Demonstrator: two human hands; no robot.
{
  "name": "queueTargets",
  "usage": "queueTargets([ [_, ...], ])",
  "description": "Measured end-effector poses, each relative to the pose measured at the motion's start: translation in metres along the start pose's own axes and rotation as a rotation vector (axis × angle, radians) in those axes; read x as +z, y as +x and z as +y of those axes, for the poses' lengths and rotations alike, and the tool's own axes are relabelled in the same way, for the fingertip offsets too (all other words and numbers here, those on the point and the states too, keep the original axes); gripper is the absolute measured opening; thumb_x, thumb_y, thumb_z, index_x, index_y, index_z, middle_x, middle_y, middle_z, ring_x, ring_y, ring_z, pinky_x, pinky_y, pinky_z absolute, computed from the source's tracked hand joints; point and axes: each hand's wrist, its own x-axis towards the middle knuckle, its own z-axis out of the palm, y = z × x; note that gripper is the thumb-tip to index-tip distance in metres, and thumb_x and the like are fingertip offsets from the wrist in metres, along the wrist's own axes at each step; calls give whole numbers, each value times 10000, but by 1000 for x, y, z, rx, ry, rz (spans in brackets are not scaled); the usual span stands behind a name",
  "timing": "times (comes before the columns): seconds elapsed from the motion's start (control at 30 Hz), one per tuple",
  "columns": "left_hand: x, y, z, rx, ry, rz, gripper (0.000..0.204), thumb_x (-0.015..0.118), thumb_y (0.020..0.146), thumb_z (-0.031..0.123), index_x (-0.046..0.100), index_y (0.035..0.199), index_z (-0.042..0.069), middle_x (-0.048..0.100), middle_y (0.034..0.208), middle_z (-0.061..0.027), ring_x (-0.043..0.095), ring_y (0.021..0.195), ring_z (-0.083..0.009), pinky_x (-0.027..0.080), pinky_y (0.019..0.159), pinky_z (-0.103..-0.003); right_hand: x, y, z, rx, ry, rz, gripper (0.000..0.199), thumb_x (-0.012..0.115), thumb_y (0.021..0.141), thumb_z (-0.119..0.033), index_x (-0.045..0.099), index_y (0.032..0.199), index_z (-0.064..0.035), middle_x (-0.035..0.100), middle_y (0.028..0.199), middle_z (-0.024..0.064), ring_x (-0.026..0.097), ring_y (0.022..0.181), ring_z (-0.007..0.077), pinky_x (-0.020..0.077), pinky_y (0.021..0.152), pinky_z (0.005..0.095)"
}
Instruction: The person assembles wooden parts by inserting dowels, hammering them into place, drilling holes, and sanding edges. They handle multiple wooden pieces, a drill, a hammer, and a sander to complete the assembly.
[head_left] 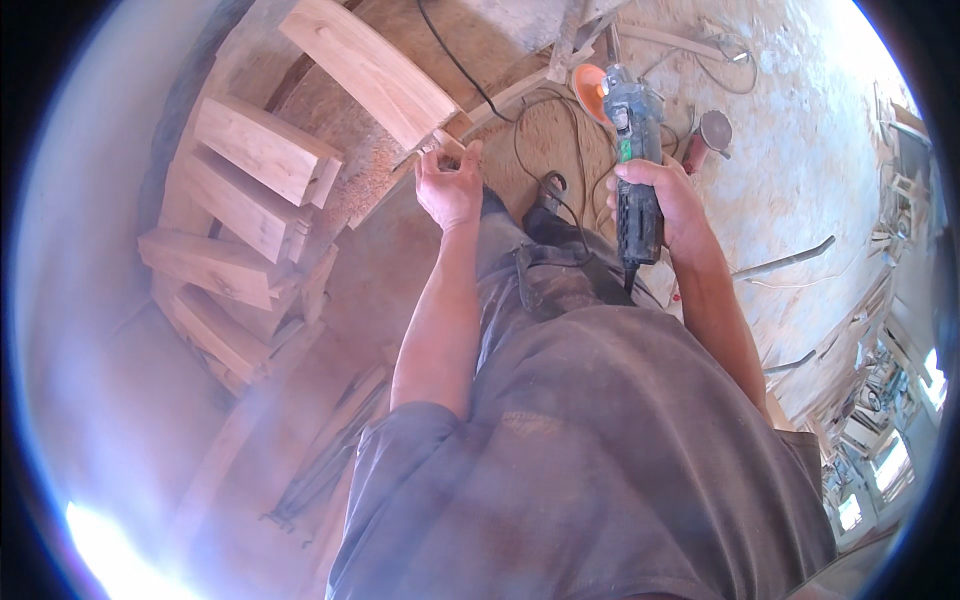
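My right hand [660,205] grips the body of a blue-green angle grinder [634,130] with an orange sanding disc [590,92] at its far end. The grinder hangs in the air above the dusty floor, and its black cord [535,140] loops across the floor. My left hand [450,185] is open, palm toward me, fingers spread. It is just below the lower end of a pale curved wooden plank [370,68] and I cannot tell whether it touches it.
Several thick curved wooden pieces [255,150] are stacked at the left on a wooden frame. Sawdust covers the floor. A second round tool [712,132] lies on the floor to the right of the grinder. Thin curved wooden strips [785,262] lie at right.
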Motion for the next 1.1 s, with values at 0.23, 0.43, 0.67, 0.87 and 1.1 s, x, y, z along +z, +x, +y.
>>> queueTargets([
  [0.23, 5, 5, 4, -176, -46, -64, 328, 782, 828, 288, 715, 885, -28, 734, 848, -191, 712, 802, -367, 557, 779, -460, 14, 2, -5, -6, -59, -36, 308, 751, 824, -162, 612, 1040, 8, 690, 863, 138, 700, 683, 233, 595, 587, 376],
  [0.43, -20, -18, 26, -228, -411, -231, 238, 681, 937, 201, 735, 926, -31, 725, 774, -109, 666, 642, -200, 540, 628, -347, 25, 8, -6, -18, -40, -32, 265, 763, 801, -107, 625, 987, 23, 692, 823, 152, 700, 646, 242, 581, 562, 374],
  [0.67, -32, 103, 1, 81, -150, -287, 307, 594, 987, 232, 726, 1055, -36, 688, 902, -209, 695, 855, -329, 540, 788, -436, 38, 16, -10, -9, -109, -84, 277, 742, 803, -117, 613, 1005, 22, 687, 822, 144, 700, 664, 241, 591, 585, 381],
  [0.87, -45, 115, 21, 253, 213, -313, 389, 725, 905, 276, 698, 1187, 9, 599, 1179, -215, 617, 1061, -434, 511, 947, -493, 67, 21, -7, -13, -143, -71, 305, 747, 779, -101, 595, 1016, 16, 685, 811, 135, 693, 647, 230, 576, 586, 366],
  [1.1, -28, 99, -10, 384, -43, -85, 536, 832, 718, 86, 645, 1219, 47, 633, 1082, -154, 568, 1032, -389, 488, 955, -483, 101, 28, -12, -49, -247, -31, 397, 770, 749, -92, 566, 1077, -1, 661, 796, 108, 687, 640, 211, 566, 585, 358],
])
